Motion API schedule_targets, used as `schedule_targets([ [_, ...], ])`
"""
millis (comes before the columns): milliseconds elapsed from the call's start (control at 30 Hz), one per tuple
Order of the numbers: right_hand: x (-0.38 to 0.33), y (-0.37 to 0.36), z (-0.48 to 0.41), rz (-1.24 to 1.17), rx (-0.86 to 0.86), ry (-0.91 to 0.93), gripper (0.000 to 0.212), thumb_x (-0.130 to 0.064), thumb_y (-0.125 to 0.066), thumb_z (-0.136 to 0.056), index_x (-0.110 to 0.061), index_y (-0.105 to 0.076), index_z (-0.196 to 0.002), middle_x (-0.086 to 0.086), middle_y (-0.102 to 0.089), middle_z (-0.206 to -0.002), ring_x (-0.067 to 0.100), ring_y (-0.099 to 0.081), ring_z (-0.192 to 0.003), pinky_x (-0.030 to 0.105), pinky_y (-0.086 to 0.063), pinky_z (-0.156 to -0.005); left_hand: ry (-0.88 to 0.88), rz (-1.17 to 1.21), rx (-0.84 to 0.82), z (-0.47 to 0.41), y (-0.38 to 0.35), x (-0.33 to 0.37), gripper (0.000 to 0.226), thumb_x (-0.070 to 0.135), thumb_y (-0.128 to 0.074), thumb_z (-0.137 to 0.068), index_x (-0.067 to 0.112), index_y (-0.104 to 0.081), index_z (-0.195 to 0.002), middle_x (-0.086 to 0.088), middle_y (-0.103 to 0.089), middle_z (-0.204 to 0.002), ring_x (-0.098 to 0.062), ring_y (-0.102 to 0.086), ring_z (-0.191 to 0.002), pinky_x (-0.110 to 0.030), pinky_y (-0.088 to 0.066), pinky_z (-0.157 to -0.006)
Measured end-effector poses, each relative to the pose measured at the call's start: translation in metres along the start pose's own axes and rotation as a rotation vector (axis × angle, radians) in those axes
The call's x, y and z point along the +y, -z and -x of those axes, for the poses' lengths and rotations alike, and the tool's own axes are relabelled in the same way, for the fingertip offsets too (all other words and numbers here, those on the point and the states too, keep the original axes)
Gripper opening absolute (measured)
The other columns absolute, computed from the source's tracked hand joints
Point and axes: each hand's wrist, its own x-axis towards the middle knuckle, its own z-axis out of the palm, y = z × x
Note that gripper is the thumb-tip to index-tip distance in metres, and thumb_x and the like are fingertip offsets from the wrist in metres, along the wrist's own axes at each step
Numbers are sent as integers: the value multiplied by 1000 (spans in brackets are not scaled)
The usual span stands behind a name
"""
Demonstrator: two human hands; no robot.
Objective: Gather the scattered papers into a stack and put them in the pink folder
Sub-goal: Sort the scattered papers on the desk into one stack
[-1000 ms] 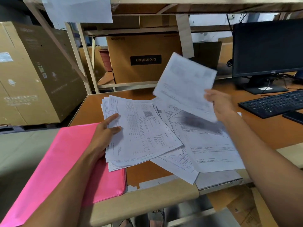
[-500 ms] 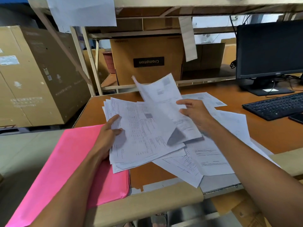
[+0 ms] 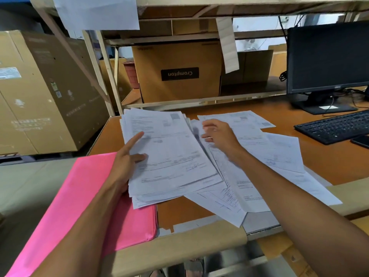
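Papers (image 3: 171, 156) sit pinched in left hand's (image 3: 124, 166) fingers (image 3: 137, 136), right hand's (image 3: 221, 134) fingers (image 3: 207, 124) just beside.

Thin white printed paper, matt and smooth, in the stack (image 3: 171, 156) and the scattered papers (image 3: 279, 154). Smooth, faintly shiny sheet, plastic by the look, for the pink folder (image 3: 79, 196). Orange-brown laminate on the desk top (image 3: 329, 162), smooth, chipped along the front edge. Plain brown matt cardboard for the boxes (image 3: 175, 56). Black matt plastic on monitor (image 3: 327, 56) and keyboard (image 3: 335, 126). Cream-painted metal for the rack frame (image 3: 108, 76).
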Motion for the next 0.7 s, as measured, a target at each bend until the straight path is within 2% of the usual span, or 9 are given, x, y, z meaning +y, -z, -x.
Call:
schedule_targets([
  [67,12,17,-4,219,101,39,29,-5,-55,-99,-19,-70,-119,-1,-70,-117,18,-68,-104,36,-58,-88,26,79,116,-4,7,-1,64,-9,-62,-92,34,-65,-140,6,-60,-143,-21,-61,-127,-29,-55,-94],
  [133,24,29,-3,398,84,62,30,-6,-57,-98,-22,-70,-120,-2,-69,-122,19,-63,-113,42,-54,-99,76,178,215,-6,11,0,61,-9,-60,-93,28,-64,-141,3,-60,-143,-23,-63,-126,-23,-55,-85],
  [233,33,25,11,561,-231,102,37,-27,-57,-101,-32,-58,-138,-1,-59,-141,21,-57,-126,47,-47,-106,102,279,272,-3,13,-1,59,-11,-53,-97,20,-59,-147,0,-56,-147,-23,-60,-128,-17,-58,-77],
  [333,33,15,26,931,-587,180,56,-55,-41,-102,-40,-27,-154,-3,-36,-161,23,-29,-150,56,-17,-121,107,281,267,-5,13,-3,59,-14,-51,-97,16,-57,-147,-2,-55,-151,-24,-58,-133,-25,-54,-97],
  [400,30,23,26,1116,-657,170,66,-69,-25,-100,-45,-7,-159,-12,-10,-169,14,-5,-156,56,4,-123,102,236,248,-8,16,-7,59,-13,-55,-95,20,-62,-143,-1,-58,-148,-24,-60,-132,-32,-51,-107],
  [467,29,46,16,1183,-657,96,66,-74,-20,-97,-52,-6,-157,-18,-2,-168,12,2,-156,57,11,-121,106,201,232,-11,19,-11,59,-11,-59,-93,26,-66,-138,2,-61,-145,-22,-61,-130,-35,-50,-109],
  [533,29,74,6,1209,-656,2,63,-73,-24,-97,-55,-9,-156,-20,-2,-167,12,4,-156,57,11,-121,101,184,210,-13,20,-13,58,-9,-61,-92,31,-68,-134,6,-63,-143,-19,-61,-130,-34,-49,-110],
  [600,33,96,1,1216,-614,-49,64,-70,-33,-98,-52,-15,-156,-19,-8,-167,14,-1,-156,54,3,-123,90,183,196,-13,19,-13,58,-8,-62,-92,34,-70,-130,9,-64,-141,-17,-61,-130,-33,-50,-109],
  [700,39,93,8,1032,-386,21,58,-62,-47,-97,-32,-46,-147,-1,-43,-157,26,-35,-144,48,-30,-116,77,196,176,-11,15,-8,59,-10,-59,-94,28,-67,-137,8,-62,-143,-17,-61,-130,-20,-55,-92],
])
